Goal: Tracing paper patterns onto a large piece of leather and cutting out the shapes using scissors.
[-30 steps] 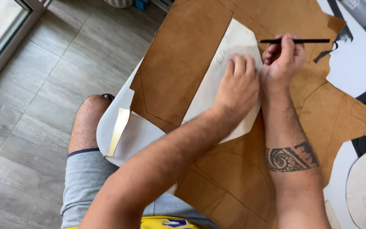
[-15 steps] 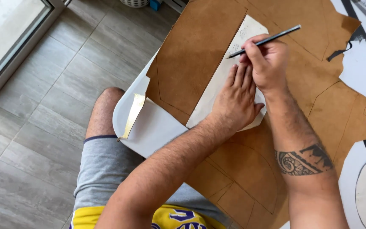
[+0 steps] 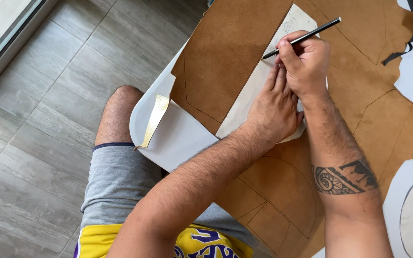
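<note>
In right hand (image 3: 307, 62), pencil (image 3: 302, 37) tip down-left

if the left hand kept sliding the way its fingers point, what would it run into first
The left hand lies flat on the pale paper pattern, fingers pointing up toward the right hand. It would meet that hand, which holds the pencil, almost at once; they already look close to touching.

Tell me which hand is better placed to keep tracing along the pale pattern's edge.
Probably the right hand: it grips the black pencil with its tip at the pale paper pattern. The left hand lies flat on that pattern, pinning it to the brown leather.
</note>
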